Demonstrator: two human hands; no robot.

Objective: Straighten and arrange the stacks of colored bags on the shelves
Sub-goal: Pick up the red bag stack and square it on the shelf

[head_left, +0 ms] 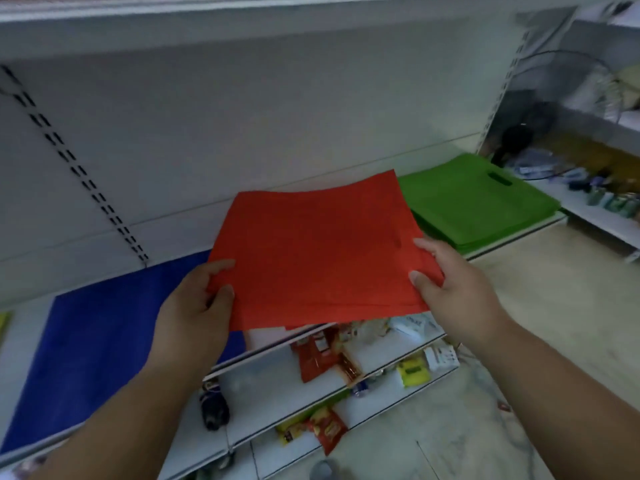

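White shelf point(166, 233): blue bag stack point(86, 348) left, green bag stack point(467, 206) right. Left hand point(197, 306) and right hand point(450, 285) each pinch red bags point(311, 251) at edges, raised between stacks.

head view | from above, facing forward-down | close over shelf point(311, 344)

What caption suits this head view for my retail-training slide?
Both hands, left hand and right hand, hold a flat red fabric bag stack between blue bags and green bags.
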